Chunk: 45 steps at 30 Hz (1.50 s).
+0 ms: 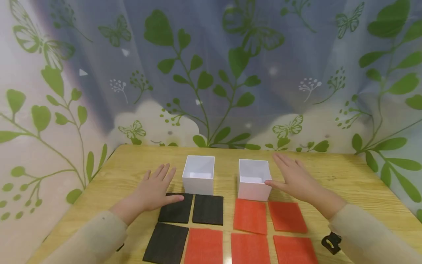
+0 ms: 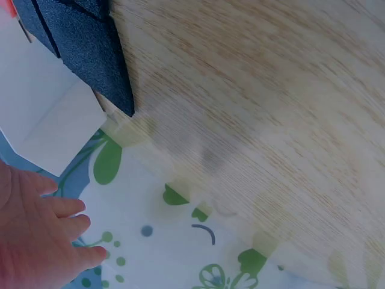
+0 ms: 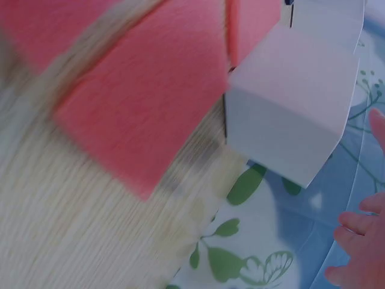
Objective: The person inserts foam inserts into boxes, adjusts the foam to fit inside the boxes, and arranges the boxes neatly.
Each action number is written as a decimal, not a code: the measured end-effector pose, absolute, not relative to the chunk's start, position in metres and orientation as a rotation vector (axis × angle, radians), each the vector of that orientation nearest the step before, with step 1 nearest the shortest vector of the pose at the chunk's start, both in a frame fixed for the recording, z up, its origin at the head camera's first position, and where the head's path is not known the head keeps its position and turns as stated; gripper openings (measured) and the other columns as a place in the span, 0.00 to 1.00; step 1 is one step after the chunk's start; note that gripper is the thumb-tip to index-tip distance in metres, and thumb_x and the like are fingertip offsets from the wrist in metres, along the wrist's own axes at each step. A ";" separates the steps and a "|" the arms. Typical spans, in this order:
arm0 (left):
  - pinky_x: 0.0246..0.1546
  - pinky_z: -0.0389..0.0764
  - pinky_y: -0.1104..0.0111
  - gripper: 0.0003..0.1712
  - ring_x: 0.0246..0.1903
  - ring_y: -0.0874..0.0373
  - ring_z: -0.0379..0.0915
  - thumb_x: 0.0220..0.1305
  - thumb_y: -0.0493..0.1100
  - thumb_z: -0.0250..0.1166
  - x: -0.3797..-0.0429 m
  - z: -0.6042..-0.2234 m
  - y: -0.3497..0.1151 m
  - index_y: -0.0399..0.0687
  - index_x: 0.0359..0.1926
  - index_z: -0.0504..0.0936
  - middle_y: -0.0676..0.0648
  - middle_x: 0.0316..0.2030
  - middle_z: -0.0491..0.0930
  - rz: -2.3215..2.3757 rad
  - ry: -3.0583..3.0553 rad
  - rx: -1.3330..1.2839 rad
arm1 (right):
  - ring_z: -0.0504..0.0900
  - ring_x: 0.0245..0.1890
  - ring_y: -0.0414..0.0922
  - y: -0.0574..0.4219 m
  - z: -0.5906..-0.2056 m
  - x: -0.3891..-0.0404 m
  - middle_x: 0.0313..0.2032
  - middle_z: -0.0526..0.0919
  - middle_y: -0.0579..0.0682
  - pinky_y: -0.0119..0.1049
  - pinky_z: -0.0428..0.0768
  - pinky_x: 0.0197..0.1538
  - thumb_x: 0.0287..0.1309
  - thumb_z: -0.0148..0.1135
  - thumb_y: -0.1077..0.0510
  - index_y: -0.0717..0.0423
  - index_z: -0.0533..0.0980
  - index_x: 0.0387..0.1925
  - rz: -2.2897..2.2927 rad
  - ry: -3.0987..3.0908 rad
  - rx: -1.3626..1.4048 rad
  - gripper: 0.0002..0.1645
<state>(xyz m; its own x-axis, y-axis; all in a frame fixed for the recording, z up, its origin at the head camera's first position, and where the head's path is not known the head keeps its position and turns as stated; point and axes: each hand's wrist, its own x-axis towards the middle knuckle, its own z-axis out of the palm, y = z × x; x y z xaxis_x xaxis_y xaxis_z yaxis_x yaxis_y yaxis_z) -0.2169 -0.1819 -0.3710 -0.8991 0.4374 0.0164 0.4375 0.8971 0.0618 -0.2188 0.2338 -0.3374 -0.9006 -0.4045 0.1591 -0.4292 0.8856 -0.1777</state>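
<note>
In the head view, the left hand (image 1: 153,192) is spread, its grip empty, fingers straight and reaching toward the far side of the desk (image 1: 132,161). Its thumb overlaps the far-left black square (image 1: 176,214) and hides part of it; whether they touch cannot be told. The right hand (image 1: 293,178) is spread as well, fingers straight, its thumb tip overlapping the edge of the right white box (image 1: 253,190); contact is unclear here too. The left white box (image 1: 198,186) stands upright and open-topped near the left hand's fingers. Two black squares and two red squares (image 1: 250,216) form the row before the boxes; nearer the person lie one black square and three red ones. The sleeves (image 1: 95,234) flank the rows, a small black object (image 1: 331,242) sits by the right one, and a leaf-patterned curtain (image 1: 204,55) hangs behind.

In the left wrist view, the left hand's fingers extend apart over the curtain, below a white box and black squares at upper left; bare wood grain fills the right.

In the right wrist view, the right hand, cut off by the frame, shows straight fingers and appears apart from the nearer white box. Red squares lie beside that box, and the other box shows behind it.
</note>
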 end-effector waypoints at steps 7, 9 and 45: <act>0.60 0.46 0.37 0.56 0.68 0.39 0.42 0.55 0.74 0.52 -0.215 -0.368 -0.182 0.38 0.71 0.53 0.34 0.69 0.47 -0.092 -3.061 -0.736 | 0.53 0.67 0.59 0.216 -0.334 -0.225 0.68 0.54 0.64 0.65 0.47 0.63 0.55 0.58 0.35 0.67 0.50 0.69 0.353 -2.936 0.699 0.56; 0.60 0.47 0.37 0.57 0.68 0.39 0.43 0.55 0.75 0.51 -0.215 -0.369 -0.184 0.38 0.71 0.53 0.35 0.69 0.48 -0.070 -3.067 -0.746 | 0.53 0.67 0.59 0.211 -0.334 -0.226 0.68 0.54 0.64 0.64 0.47 0.63 0.55 0.58 0.34 0.67 0.50 0.69 0.352 -2.936 0.714 0.56; 0.60 0.50 0.39 0.53 0.67 0.39 0.45 0.56 0.72 0.54 -0.213 -0.375 -0.191 0.40 0.70 0.55 0.34 0.69 0.50 -0.172 -3.209 -0.886 | 0.55 0.67 0.57 0.153 -0.345 -0.247 0.68 0.55 0.61 0.57 0.50 0.65 0.53 0.60 0.35 0.65 0.49 0.70 0.428 -2.912 0.901 0.57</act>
